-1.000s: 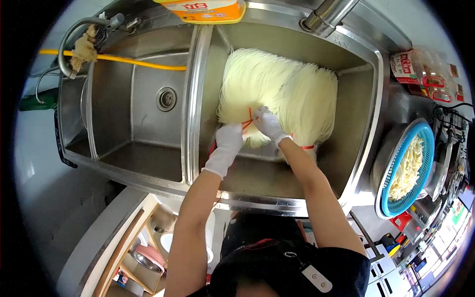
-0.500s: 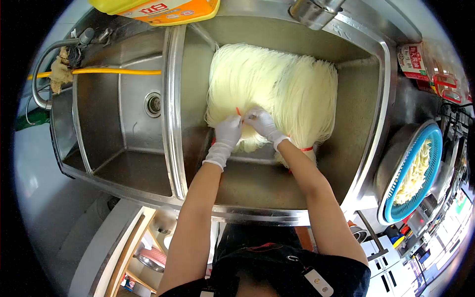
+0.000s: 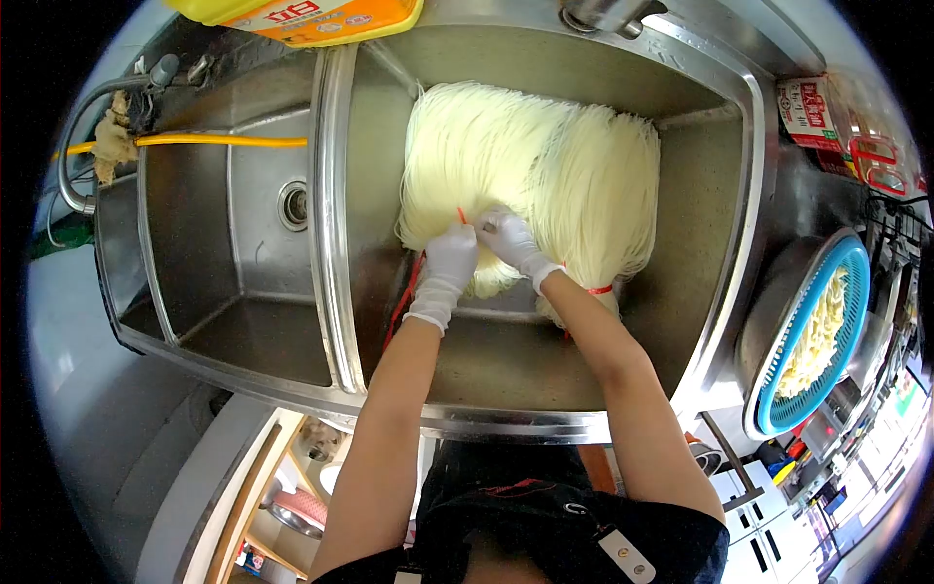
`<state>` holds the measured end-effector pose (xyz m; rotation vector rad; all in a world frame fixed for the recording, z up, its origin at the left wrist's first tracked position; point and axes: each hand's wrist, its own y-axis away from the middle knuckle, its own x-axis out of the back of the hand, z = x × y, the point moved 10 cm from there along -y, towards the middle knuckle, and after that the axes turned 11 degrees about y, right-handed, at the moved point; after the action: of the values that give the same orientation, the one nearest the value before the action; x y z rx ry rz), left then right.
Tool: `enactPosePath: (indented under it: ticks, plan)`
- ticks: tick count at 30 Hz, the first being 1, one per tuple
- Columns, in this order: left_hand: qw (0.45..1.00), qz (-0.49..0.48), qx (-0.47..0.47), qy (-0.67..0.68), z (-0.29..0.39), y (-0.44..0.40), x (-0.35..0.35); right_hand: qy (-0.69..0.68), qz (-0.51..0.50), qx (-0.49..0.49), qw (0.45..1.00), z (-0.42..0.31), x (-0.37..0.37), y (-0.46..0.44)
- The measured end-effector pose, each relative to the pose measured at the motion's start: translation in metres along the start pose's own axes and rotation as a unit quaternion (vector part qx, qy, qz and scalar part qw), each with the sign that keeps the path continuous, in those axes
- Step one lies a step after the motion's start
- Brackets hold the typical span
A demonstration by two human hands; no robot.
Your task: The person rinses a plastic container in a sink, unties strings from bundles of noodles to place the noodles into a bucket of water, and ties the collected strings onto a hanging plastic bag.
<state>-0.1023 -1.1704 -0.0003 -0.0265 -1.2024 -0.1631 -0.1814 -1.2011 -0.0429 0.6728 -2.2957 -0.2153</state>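
Two thick bundles of long, pale rice noodles lie side by side in the large sink basin, a left bundle (image 3: 467,146) and a right bundle (image 3: 608,185). My left hand (image 3: 450,261), in a white glove, is closed on a thin red string (image 3: 404,307) at the left bundle's near end. One short end of the string sticks up above the fingers; a longer length trails beside the wrist. Right beside it, my gloved right hand (image 3: 506,238) pinches at the same tie, its fingertips partly hidden. Another red tie (image 3: 600,290) circles the right bundle's near end.
A steel divider (image 3: 334,214) separates this basin from a smaller one with a drain (image 3: 294,205) and a yellow hose (image 3: 224,140). At the back stands a yellow jug (image 3: 302,21). On the right are a blue basket (image 3: 856,321) of pale strips and a clear plastic bottle (image 3: 866,127).
A longer stretch of red string now shows below my left hand, beside the wrist. Both hands stay close together at the left bundle's tie. The view has shifted slightly.
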Motion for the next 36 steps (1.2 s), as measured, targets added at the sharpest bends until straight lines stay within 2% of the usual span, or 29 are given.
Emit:
enactPosePath:
  ticks: [5, 8, 11, 16, 22, 29, 36]
  plan:
    - [0.998, 0.029, -0.011, 0.051, -0.005, 0.001, 0.007, 0.074, 0.079, 0.15, 0.983, -0.038, 0.021, 0.006]
    - [0.992, 0.045, -0.029, 0.115, -0.012, 0.002, 0.015, 0.068, 0.083, 0.19, 0.976, -0.045, 0.015, 0.007]
    - [0.99, 0.027, -0.019, 0.135, -0.018, 0.001, 0.013, 0.123, 0.081, 0.226, 0.963, -0.05, 0.009, 0.003]
    - [0.997, -0.047, 0.025, 0.063, -0.016, 0.006, 0.008, 0.158, 0.081, 0.243, 0.954, -0.054, 0.006, 0.0]
    - [0.992, -0.118, 0.027, -0.02, -0.013, 0.007, -0.013, 0.175, 0.083, 0.235, 0.952, -0.051, 0.006, -0.002]
    - [0.994, -0.099, 0.03, -0.034, -0.012, 0.013, -0.019, 0.205, 0.062, 0.204, 0.955, -0.04, -0.004, -0.006]
    - [0.998, -0.058, -0.004, -0.03, -0.009, 0.007, -0.016, 0.154, 0.093, 0.232, 0.956, -0.048, 0.008, 0.0]
